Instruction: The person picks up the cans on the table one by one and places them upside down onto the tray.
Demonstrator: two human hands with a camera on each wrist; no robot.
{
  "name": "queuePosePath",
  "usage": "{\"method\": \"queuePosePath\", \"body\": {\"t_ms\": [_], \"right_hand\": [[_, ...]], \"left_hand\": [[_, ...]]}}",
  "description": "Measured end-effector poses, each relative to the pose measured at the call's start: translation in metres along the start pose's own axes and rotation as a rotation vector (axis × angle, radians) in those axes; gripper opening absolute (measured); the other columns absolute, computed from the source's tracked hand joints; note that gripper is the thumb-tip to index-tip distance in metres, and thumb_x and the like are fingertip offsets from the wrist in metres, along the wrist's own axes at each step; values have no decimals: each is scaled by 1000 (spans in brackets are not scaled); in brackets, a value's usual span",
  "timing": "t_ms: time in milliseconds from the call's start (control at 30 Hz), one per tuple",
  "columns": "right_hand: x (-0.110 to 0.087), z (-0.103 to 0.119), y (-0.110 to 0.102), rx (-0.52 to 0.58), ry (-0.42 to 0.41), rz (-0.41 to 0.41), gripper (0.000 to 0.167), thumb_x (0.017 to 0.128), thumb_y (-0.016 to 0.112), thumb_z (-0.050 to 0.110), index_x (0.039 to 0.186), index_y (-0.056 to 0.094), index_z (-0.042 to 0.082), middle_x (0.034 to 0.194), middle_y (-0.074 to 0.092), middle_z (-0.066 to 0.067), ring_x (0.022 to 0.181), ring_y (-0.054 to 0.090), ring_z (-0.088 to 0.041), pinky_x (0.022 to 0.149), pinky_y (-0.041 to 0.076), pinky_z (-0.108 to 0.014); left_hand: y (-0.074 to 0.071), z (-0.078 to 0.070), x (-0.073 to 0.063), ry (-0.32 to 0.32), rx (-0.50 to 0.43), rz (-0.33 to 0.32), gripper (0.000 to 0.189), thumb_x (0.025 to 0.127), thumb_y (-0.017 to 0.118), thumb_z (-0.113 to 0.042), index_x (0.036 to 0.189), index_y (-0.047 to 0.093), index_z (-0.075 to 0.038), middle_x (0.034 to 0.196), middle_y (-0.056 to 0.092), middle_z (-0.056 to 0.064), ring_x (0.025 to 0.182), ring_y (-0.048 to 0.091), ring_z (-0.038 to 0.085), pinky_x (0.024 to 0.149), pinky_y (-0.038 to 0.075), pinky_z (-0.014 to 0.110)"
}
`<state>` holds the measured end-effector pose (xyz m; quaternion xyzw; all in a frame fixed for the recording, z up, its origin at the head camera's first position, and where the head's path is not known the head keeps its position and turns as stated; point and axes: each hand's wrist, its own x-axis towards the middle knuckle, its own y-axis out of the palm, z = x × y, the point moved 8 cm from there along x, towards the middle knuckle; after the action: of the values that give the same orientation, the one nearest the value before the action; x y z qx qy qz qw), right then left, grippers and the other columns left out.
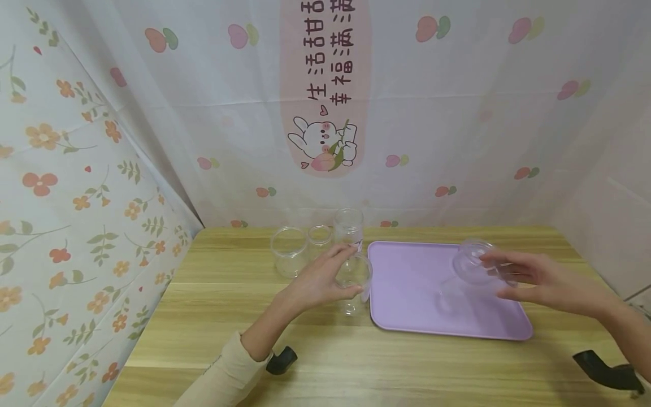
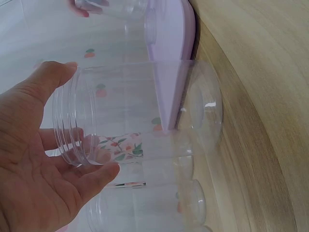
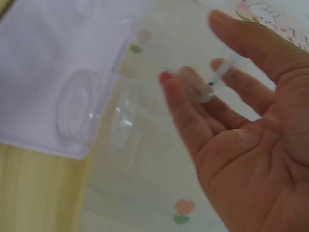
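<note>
My left hand (image 1: 317, 282) grips a clear plastic jar (image 2: 140, 111) by its threaded rim, thumb on one side and fingers on the other. This jar is just left of the lilac tray (image 1: 407, 305), with its base low over the wood in the left wrist view. At the tray's right half, my right hand (image 1: 549, 280) holds a second clear jar (image 1: 473, 263) near its rim, fingers and thumb curled about it. That jar is blurred and see-through in the right wrist view, so its exact outline and whether its base touches the tray cannot be told.
Behind my left hand stand a wide clear jar (image 1: 290, 254), a narrower jar (image 1: 319, 243) and a tall jar (image 1: 348, 223). A wooden table (image 1: 325, 362) lies under everything. Printed curtains (image 1: 229, 124) hang behind and at the left.
</note>
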<state>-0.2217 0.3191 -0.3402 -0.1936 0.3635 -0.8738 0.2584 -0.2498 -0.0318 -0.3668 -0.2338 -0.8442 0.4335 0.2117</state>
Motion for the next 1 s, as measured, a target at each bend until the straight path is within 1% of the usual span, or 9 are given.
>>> {"method": "queuePosePath", "body": {"t_ms": [233, 333, 500, 567, 633, 733, 800, 900, 1000], "right_hand": [[-3, -3, -8, -149, 30, 11, 61, 85, 83, 7, 141, 58, 4, 139, 51, 24, 112, 61, -2, 83, 53, -17], [-2, -4, -11, -236, 44, 8, 61, 83, 85, 11, 138, 60, 2, 136, 55, 17, 106, 63, -3, 79, 55, -19], [-1, 2, -12, -402, 12, 11, 60, 79, 88, 13, 130, 63, -5, 123, 68, -14, 100, 64, -4, 74, 56, -23], [-1, 4, -12, -467, 10, 14, 60, 76, 90, 14, 127, 64, -5, 117, 70, -18, 98, 65, -9, 72, 57, -27], [-1, 2, -11, -509, 43, 26, 60, 75, 91, 18, 126, 65, -4, 114, 71, -16, 95, 67, -15, 71, 58, -30], [-2, -3, -8, -494, 104, 71, 61, 77, 90, 20, 127, 64, -6, 115, 70, -16, 92, 68, -21, 71, 58, -35], [-1, -5, -6, -474, 120, 93, 61, 78, 89, 19, 127, 63, -8, 116, 69, -18, 91, 69, -24, 70, 58, -36], [0, -7, -4, -467, 118, 101, 62, 78, 89, 17, 127, 62, -9, 116, 69, -20, 91, 70, -27, 71, 59, -36], [3, -8, -4, -471, 117, 106, 63, 78, 89, 16, 127, 61, -12, 117, 68, -25, 92, 70, -30, 72, 59, -39]], "left_hand": [[0, 0, -1, 2, 0, -7, 81, 89, 80, -36, 153, 43, -6, 149, 46, 7, 128, 53, 24, 102, 48, 41], [0, 0, -1, 2, -2, -5, 80, 89, 80, -36, 154, 43, -6, 148, 46, 7, 127, 53, 24, 102, 48, 40], [-1, -2, 1, 7, 30, 18, 81, 89, 80, -37, 153, 42, -5, 149, 46, 9, 127, 53, 25, 102, 48, 40], [-2, -3, 2, 9, 51, 32, 81, 89, 79, -38, 153, 42, -4, 148, 46, 10, 126, 53, 25, 103, 48, 39], [-2, -5, 3, 10, 66, 49, 81, 89, 79, -38, 153, 43, -3, 147, 47, 11, 126, 53, 25, 104, 47, 39], [-4, -8, 6, 5, 93, 79, 81, 89, 80, -38, 152, 43, -3, 148, 47, 12, 130, 51, 25, 107, 44, 38], [-4, -10, 8, 0, 112, 101, 81, 89, 80, -38, 152, 43, -3, 150, 46, 13, 133, 49, 26, 109, 42, 38], [-5, -13, 10, -5, 147, 134, 81, 89, 79, -38, 152, 42, -2, 152, 44, 15, 135, 46, 28, 111, 40, 40], [-6, -15, 12, -17, 175, 161, 80, 89, 79, -37, 151, 42, -2, 151, 45, 16, 133, 49, 28, 109, 42, 40]]}}
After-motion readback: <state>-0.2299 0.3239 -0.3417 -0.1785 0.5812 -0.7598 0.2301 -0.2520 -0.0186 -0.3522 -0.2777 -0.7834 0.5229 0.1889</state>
